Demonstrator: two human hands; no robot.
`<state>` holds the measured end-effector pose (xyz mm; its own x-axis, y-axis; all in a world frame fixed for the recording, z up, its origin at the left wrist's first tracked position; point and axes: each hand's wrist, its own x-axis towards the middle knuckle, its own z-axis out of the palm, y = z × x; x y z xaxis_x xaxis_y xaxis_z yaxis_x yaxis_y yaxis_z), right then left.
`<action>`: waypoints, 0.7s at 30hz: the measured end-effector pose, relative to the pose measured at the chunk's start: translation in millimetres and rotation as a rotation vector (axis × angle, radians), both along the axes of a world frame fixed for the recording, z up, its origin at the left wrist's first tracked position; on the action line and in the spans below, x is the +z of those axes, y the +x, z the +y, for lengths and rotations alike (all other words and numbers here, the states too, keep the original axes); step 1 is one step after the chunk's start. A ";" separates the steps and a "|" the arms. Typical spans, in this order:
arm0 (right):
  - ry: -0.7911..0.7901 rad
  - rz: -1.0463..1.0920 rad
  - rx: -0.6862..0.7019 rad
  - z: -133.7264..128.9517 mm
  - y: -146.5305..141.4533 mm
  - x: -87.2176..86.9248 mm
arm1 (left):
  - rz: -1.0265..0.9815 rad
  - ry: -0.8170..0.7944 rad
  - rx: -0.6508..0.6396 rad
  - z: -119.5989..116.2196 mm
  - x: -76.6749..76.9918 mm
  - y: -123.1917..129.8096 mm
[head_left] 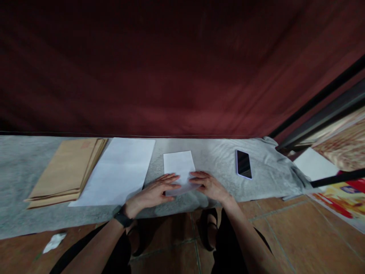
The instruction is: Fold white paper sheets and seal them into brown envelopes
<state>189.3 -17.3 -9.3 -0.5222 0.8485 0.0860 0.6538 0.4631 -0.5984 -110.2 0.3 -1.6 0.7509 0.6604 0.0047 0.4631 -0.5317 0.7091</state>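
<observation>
Touches the small white paper (178, 162) with left hand (160, 189) and right hand (210, 186), fingers open and outstretched, on the gray cloth (215, 152) left of the phone (243, 164) (dark screen up). Has white sheets (119, 171) farther left of that phone, brown envelopes (65, 163) farthest.

phone (244, 164) on grey cloth (221, 152)

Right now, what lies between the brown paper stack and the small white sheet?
The head view shows large white paper, then a strip of grey cloth; the left hand crosses its nearer part.
</observation>
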 end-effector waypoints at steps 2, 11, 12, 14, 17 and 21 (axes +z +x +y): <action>-0.027 0.019 -0.019 0.0 1.3 1.5 | -0.031 -0.040 0.055 1.1 -0.8 -2.5; -0.116 0.130 -0.056 5.8 -1.9 4.8 | -0.168 -0.174 0.193 5.2 -0.3 -4.1; -0.117 0.138 -0.081 7.4 -3.3 4.0 | -0.178 -0.187 0.238 5.3 1.4 -3.0; -0.119 0.139 -0.164 10.8 -6.7 1.8 | -0.172 -0.222 0.326 5.9 4.5 -0.8; -0.105 0.113 -0.299 16.1 -13.1 -3.4 | -0.173 -0.239 0.431 8.5 4.6 2.0; -0.071 0.084 -0.425 22.6 -23.2 -11.6 | -0.240 -0.252 0.568 14.3 -4.6 6.2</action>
